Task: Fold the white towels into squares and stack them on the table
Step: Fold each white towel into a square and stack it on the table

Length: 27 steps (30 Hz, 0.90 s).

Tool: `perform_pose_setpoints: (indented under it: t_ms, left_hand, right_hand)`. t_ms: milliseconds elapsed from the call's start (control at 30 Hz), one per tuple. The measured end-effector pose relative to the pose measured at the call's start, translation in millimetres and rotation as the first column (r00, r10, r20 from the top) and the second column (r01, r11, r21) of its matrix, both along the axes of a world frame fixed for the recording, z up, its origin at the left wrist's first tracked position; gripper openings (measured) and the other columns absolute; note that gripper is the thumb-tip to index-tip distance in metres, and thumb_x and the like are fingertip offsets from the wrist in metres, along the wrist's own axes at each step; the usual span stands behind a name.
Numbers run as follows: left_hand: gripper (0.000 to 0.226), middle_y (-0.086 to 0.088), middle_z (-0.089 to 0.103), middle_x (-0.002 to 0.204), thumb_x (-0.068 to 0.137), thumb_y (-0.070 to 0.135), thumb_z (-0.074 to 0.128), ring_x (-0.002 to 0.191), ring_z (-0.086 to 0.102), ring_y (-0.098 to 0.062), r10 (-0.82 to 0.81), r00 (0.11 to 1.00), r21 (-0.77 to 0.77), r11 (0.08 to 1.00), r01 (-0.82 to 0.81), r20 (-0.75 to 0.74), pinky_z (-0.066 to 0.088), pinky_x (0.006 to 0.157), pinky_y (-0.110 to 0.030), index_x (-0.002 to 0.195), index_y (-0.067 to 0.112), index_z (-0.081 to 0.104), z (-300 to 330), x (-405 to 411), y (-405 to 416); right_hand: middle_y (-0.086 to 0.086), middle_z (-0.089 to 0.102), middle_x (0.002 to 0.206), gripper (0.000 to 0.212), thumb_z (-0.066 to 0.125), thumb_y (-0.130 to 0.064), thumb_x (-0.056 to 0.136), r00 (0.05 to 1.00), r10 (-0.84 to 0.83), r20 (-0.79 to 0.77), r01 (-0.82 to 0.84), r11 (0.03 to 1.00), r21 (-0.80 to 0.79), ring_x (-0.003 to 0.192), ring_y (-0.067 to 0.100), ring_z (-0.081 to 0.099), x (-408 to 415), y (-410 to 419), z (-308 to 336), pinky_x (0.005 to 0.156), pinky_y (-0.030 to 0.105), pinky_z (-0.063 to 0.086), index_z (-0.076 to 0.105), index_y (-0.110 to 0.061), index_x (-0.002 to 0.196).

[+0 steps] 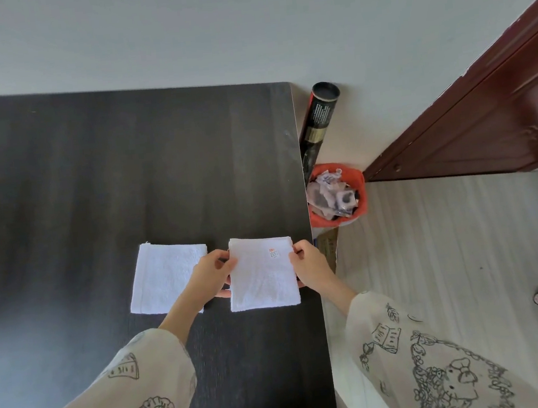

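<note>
Two hands pinch one folded towel (pixel 263 272) by its side edges: the left hand (pixel 209 274) has thumb on top and fingers tucked beneath the left edge, and the right hand (pixel 310 264) grips the right edge the same way, thumb over and fingers under. Both grips are closed on the cloth. This towel is a near-square white pad with a small red-and-white label (pixel 273 253) showing on its upper face, and it sits close to the right edge of the desk (pixel 92 176), toward the near side; whether it rests fully on the surface or is slightly lifted cannot be told. Just beside it on the left, apart by a narrow gap of dark desk, lies a second towel (pixel 164 276), also folded, flat on the desk, its right part crossed by the left wrist. Cream sleeves (pixel 443 361) with line drawings cover both forearms. Beyond the right edge, on the floor, stand an orange bin (pixel 336 195) full of scraps and a dark tube (pixel 318 115) leaning against the wall.
</note>
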<state>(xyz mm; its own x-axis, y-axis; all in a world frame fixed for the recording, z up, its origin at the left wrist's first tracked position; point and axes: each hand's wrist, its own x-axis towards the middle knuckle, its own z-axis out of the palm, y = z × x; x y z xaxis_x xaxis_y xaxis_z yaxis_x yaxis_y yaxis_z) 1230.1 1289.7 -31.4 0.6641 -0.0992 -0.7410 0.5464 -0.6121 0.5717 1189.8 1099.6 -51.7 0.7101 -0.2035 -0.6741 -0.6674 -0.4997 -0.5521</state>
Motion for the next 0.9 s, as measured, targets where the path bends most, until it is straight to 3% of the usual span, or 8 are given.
perform_pose_setpoints:
  t_ms: [367, 467, 567, 667, 767, 900]
  left_hand:
    - [0.022, -0.01, 0.059, 0.099, 0.093, 0.016, 0.052, 0.08, 0.061, -0.022, 0.033, 0.997, 0.079, 0.996, -0.038, 0.067, 0.052, 0.06, -0.025, 0.114, 0.008, 0.049, -5.3, -8.2, 1.4]
    - [0.027, -0.008, 0.058, 0.104, 0.094, 0.014, 0.049, 0.082, 0.054, -0.018, -0.007, 0.977, 0.139, 0.99, -0.023, 0.215, 0.047, 0.067, -0.023, 0.121, 0.008, 0.047, 2.9, -20.7, 4.2]
    - [0.028, -0.002, 0.057, 0.109, 0.096, 0.016, 0.043, 0.088, 0.053, -0.015, -0.028, 0.94, 0.097, 0.995, -0.005, 0.339, 0.044, 0.074, -0.023, 0.123, 0.011, 0.048, 19.3, -42.1, 5.9]
    - [0.026, 0.0, 0.056, 0.114, 0.096, 0.022, 0.043, 0.096, 0.053, -0.013, -0.113, 0.924, 0.052, 0.994, 0.101, 0.366, 0.046, 0.082, -0.024, 0.121, 0.016, 0.05, 34.3, -66.8, 1.9]
    - [0.024, 0.0, 0.056, 0.12, 0.095, 0.025, 0.045, 0.095, 0.051, -0.01, -0.289, 0.887, 0.03, 0.954, 0.299, 0.36, 0.044, 0.082, -0.019, 0.118, 0.02, 0.051, 41.1, -90.4, -16.4]
    - [0.025, 0.0, 0.059, 0.117, 0.095, 0.024, 0.046, 0.093, 0.055, -0.009, -0.573, 0.732, 0.034, 0.795, 0.606, 0.367, 0.041, 0.078, -0.012, 0.119, 0.02, 0.053, 52.6, -124.4, -59.6]
  right_hand:
    - [0.006, 0.06, 0.1, 0.009, 0.048, -0.026, 0.094, 1.0, -0.026, -0.006, 0.025, 0.997, -0.07, 0.087, 0.021, 0.062, -14.7, -3.6, 2.4, 0.081, 0.04, 0.055, 0.043, -0.019, 0.097]
    - [0.004, 0.059, 0.104, 0.011, 0.048, -0.028, 0.095, 0.989, -0.149, -0.009, 0.148, 0.986, -0.078, 0.094, 0.022, 0.061, -31.5, -8.3, 6.2, 0.088, 0.041, 0.053, 0.045, -0.02, 0.101]
    - [0.003, 0.059, 0.108, 0.01, 0.046, -0.029, 0.096, 0.942, -0.336, 0.026, 0.336, 0.941, -0.026, 0.1, 0.02, 0.059, -62.9, -11.8, 15.0, 0.093, 0.039, 0.05, 0.047, -0.022, 0.102]
    - [0.004, 0.058, 0.108, 0.014, 0.045, -0.028, 0.097, 0.904, -0.426, 0.037, 0.425, 0.905, 0.022, 0.101, 0.018, 0.057, -105.1, -12.8, 29.7, 0.093, 0.034, 0.05, 0.049, -0.02, 0.107]
    - [0.006, 0.06, 0.093, 0.011, 0.043, -0.023, 0.098, 0.81, -0.582, 0.07, 0.572, 0.811, 0.123, 0.084, 0.016, 0.058, -150.0, -18.7, 50.1, 0.073, 0.027, 0.05, 0.053, -0.018, 0.095]
    - [0.006, 0.062, 0.091, 0.017, 0.045, -0.023, 0.097, 0.64, -0.756, 0.135, 0.732, 0.654, 0.189, 0.079, 0.018, 0.061, -218.7, -36.5, 73.9, 0.065, 0.024, 0.05, 0.054, -0.012, 0.106]
